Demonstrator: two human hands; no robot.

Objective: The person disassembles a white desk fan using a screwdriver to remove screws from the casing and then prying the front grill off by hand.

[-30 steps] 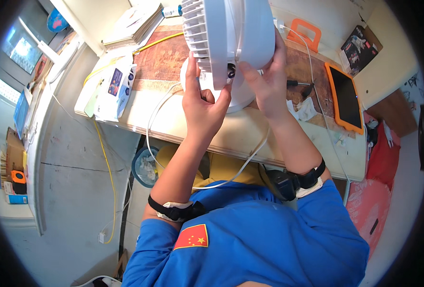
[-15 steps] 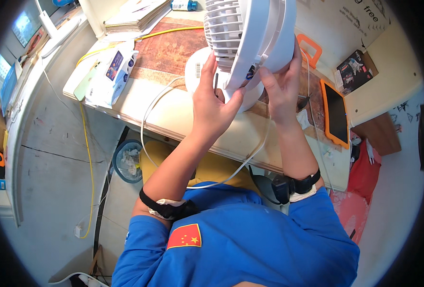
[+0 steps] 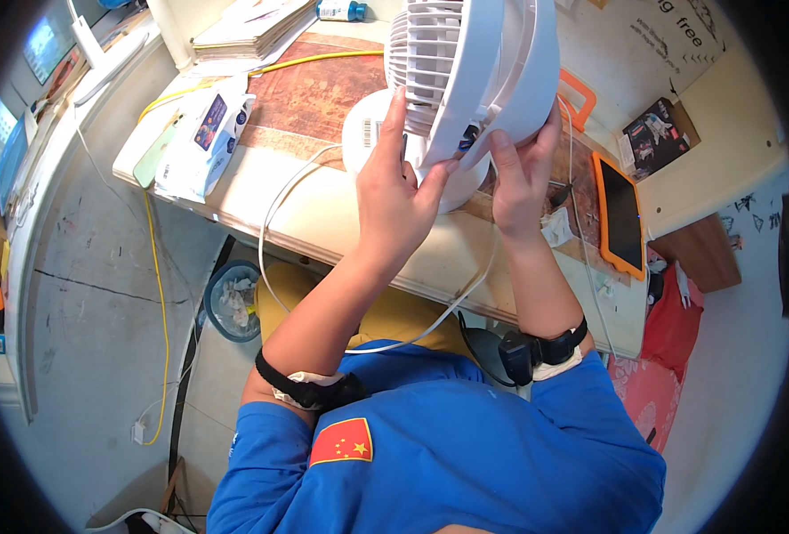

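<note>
A white electric fan (image 3: 475, 80) stands on its round base (image 3: 366, 133) at the desk's front, its head tilted and cut off by the top of the picture. Its slatted grille (image 3: 426, 67) faces left, and a gap runs between two parts of the white housing. My left hand (image 3: 393, 200) grips the lower left of the head, index finger along the grille and thumb at the housing's lower edge. From the right, my right hand (image 3: 523, 182) holds the rear housing, its thumb near the gap. Its other fingers are partly hidden behind the housing.
A white cable (image 3: 265, 231) loops from the desk across my lap. Left on the desk lie a white packet (image 3: 212, 138), a pale green phone-like slab (image 3: 156, 160) and stacked papers (image 3: 252, 36). At right are an orange-framed tablet (image 3: 621, 214) and dark box (image 3: 657, 138). A bin (image 3: 233, 303) stands below.
The fan head has shifted slightly to the right with both hands on it. The gap in its housing looks a little wider. My whole view has drifted slightly.
</note>
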